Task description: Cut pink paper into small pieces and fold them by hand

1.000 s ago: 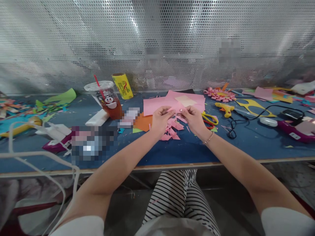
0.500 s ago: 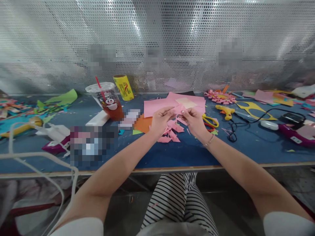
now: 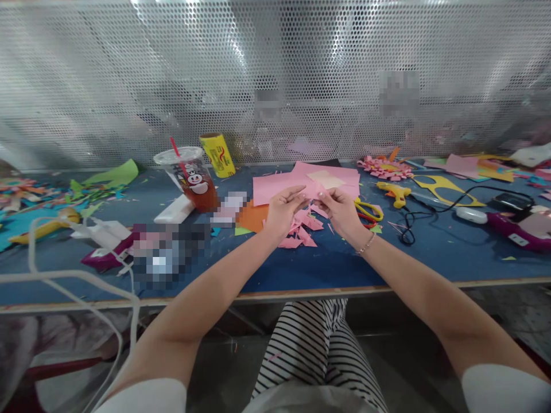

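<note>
Blue table (image 3: 301, 274), small pink paper piece (image 3: 314, 191) pinched above the pink scraps (image 3: 305, 221).
My left hand (image 3: 280, 215) and right hand (image 3: 344, 217) each hold it, thumb closed against fingertips, before the larger pink sheets (image 3: 274, 186). It looks light and thin, likely to crease or tear; edges seem the best hold, gently.

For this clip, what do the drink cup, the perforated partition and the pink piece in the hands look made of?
Drink cup: clear, glossy plastic, probably; the reddish-brown drink shows through.
Perforated partition: likely metal, grey with bright streaked reflections.
Pink piece: matt paper or thin card, judging by its even, unshiny colour.
</note>
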Demonstrator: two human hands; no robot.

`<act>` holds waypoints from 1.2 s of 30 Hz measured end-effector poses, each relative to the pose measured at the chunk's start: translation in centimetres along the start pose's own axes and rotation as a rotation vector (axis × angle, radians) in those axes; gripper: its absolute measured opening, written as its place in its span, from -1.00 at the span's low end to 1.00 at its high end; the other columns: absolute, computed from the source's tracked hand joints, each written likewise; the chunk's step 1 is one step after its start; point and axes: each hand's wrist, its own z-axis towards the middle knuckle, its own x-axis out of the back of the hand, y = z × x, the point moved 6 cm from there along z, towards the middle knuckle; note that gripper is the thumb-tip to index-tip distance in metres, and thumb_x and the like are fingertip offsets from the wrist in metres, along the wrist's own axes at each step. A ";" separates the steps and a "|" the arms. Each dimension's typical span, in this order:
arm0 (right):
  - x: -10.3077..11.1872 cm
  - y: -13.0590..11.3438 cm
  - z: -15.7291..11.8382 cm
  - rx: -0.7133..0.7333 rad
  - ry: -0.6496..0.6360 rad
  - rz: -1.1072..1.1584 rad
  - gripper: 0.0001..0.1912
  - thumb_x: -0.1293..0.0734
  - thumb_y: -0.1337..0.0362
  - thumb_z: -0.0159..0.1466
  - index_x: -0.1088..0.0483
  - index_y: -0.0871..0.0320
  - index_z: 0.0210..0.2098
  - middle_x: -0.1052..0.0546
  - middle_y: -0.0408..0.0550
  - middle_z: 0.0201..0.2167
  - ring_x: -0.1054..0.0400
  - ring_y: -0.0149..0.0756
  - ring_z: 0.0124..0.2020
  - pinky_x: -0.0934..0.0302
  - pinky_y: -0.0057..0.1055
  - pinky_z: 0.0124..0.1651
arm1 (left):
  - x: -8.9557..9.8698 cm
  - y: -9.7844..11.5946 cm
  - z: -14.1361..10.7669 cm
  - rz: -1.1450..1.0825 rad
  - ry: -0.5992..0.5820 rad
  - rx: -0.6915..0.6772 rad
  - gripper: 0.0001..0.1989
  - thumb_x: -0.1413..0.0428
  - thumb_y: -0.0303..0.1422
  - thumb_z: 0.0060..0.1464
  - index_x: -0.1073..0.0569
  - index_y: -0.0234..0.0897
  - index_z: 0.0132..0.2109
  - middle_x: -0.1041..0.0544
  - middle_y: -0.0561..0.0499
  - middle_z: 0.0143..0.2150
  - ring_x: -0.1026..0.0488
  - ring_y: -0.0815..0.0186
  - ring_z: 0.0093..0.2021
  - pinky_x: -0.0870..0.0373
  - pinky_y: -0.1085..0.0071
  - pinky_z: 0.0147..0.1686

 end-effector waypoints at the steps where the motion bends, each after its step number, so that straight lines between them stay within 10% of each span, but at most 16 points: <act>1: 0.0 0.0 0.0 -0.002 0.003 -0.007 -0.71 -0.45 0.15 -0.09 -0.28 0.14 -0.55 -0.38 -0.25 -0.59 -0.37 -0.49 -0.49 -0.26 -0.51 -0.37 | 0.0 0.0 0.0 -0.001 0.006 0.003 -0.70 -0.23 -0.39 -0.22 -0.49 -0.29 -0.22 -0.54 0.03 -0.35 -0.48 0.43 -0.38 -0.39 0.33 -0.09; 19: 0.3 -0.5 0.1 0.013 0.015 0.017 -0.71 -0.46 0.17 -0.08 -0.27 0.13 -0.55 -0.41 -0.25 -0.59 -0.37 -0.50 -0.51 -0.29 -0.53 -0.37 | -0.8 0.3 -0.2 -0.076 -0.073 0.038 -0.75 -0.18 -0.37 -0.12 -0.48 -0.28 -0.20 -0.54 0.01 -0.35 -0.50 0.36 -0.30 -0.35 0.26 -0.02; 25: 1.1 -1.1 0.5 0.043 0.036 0.057 -0.76 -0.44 0.19 -0.05 -0.31 0.13 -0.55 -0.41 -0.25 -0.57 -0.35 -0.54 -0.51 -0.30 -0.54 -0.32 | -0.3 1.2 0.1 -0.101 -0.071 0.015 -0.80 -0.07 -0.30 0.02 -0.45 -0.28 -0.20 -0.49 -0.11 -0.06 -0.49 0.26 -0.17 -0.34 0.20 -0.02; 36: 0.8 -0.7 0.5 0.075 -0.012 -0.158 -0.79 -0.41 0.18 -0.03 -0.36 0.15 -0.48 -0.43 -0.23 -0.59 -0.35 -0.50 -0.52 -0.27 -0.51 -0.39 | -0.1 0.5 0.0 0.254 -0.068 -0.021 -0.67 -0.24 -0.26 -0.22 -0.47 -0.34 -0.26 -0.55 -0.05 -0.39 -0.51 0.30 -0.37 -0.42 0.31 -0.22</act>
